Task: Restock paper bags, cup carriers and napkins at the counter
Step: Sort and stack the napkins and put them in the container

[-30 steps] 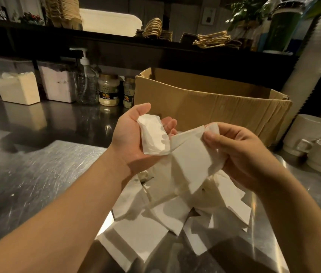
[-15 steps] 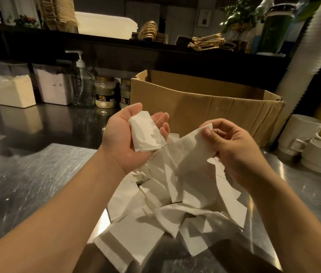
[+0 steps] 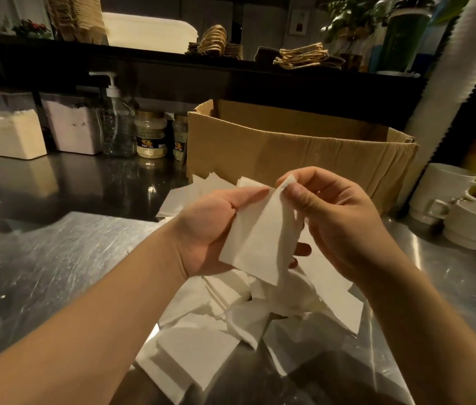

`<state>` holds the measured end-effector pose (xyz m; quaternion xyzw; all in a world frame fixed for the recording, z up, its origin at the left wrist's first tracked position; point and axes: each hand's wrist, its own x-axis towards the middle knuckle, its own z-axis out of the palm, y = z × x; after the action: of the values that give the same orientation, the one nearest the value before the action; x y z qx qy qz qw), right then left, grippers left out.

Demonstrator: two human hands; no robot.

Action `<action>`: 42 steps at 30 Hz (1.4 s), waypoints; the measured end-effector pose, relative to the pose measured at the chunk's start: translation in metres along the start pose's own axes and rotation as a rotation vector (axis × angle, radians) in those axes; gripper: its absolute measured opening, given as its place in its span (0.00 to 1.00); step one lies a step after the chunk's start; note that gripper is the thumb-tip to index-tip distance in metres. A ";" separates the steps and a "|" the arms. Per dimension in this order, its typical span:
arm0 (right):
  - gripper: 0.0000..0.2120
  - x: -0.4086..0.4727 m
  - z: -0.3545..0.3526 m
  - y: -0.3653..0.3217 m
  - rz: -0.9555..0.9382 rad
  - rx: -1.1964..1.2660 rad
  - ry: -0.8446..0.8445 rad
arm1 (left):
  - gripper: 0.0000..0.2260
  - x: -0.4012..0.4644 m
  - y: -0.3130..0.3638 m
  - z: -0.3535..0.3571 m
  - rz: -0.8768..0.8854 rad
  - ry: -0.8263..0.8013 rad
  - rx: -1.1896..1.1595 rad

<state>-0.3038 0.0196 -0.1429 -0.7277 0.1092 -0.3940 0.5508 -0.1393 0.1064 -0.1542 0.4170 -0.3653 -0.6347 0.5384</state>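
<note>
A loose heap of white napkins (image 3: 210, 343) lies on the steel counter (image 3: 44, 264) in front of me. Above the heap, my left hand (image 3: 210, 229) is palm up and holds folded white napkins (image 3: 257, 244) under its thumb. My right hand (image 3: 333, 217) pinches the top corner of the front napkin between thumb and forefinger. Behind both hands stands an open cardboard box (image 3: 295, 150). Brown paper bags with twine handles (image 3: 301, 55) lie on the dark shelf at the back.
Two powder containers (image 3: 11, 133), a pump bottle (image 3: 117, 121) and two jars (image 3: 150, 134) line the back left. White mugs (image 3: 464, 206) stand stacked at the right beside a tall stack of white cups (image 3: 459, 71). A white bin (image 3: 149, 30) sits on the shelf.
My right hand brought its napkin over onto the folded one in my left palm. My left thumb has come down onto the napkins. Both hands now meet over the heap.
</note>
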 end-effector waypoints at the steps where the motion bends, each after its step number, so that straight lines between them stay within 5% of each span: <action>1: 0.07 -0.001 0.001 0.001 0.001 -0.042 0.004 | 0.24 0.001 -0.001 0.000 0.000 -0.015 0.018; 13: 0.10 -0.001 0.006 0.011 0.007 -0.350 0.030 | 0.27 0.004 -0.008 0.001 -0.031 -0.250 -0.028; 16: 0.10 0.002 0.006 0.018 -0.065 -0.430 0.084 | 0.17 0.003 -0.006 0.000 -0.047 -0.179 0.002; 21: 0.13 0.003 0.004 0.025 -0.109 -0.460 0.151 | 0.23 0.005 -0.005 0.002 -0.109 -0.096 -0.122; 26: 0.46 -0.006 0.000 0.017 -0.117 -0.688 -0.194 | 0.23 0.004 -0.003 0.000 -0.012 -0.116 -0.295; 30: 0.56 -0.005 0.007 0.016 -0.128 -0.954 -0.274 | 0.22 0.003 -0.002 0.000 0.000 -0.057 -0.223; 37: 0.53 -0.005 0.007 0.019 -0.187 -0.892 -0.216 | 0.23 0.001 0.002 0.000 -0.022 -0.015 -0.234; 42: 0.21 -0.007 0.012 0.022 -0.425 -0.791 -0.063 | 0.20 -0.003 0.009 -0.006 0.092 0.085 -0.300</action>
<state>-0.2944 0.0242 -0.1667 -0.9001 0.0828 -0.4040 0.1404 -0.1296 0.1073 -0.1477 0.3412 -0.2621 -0.6384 0.6382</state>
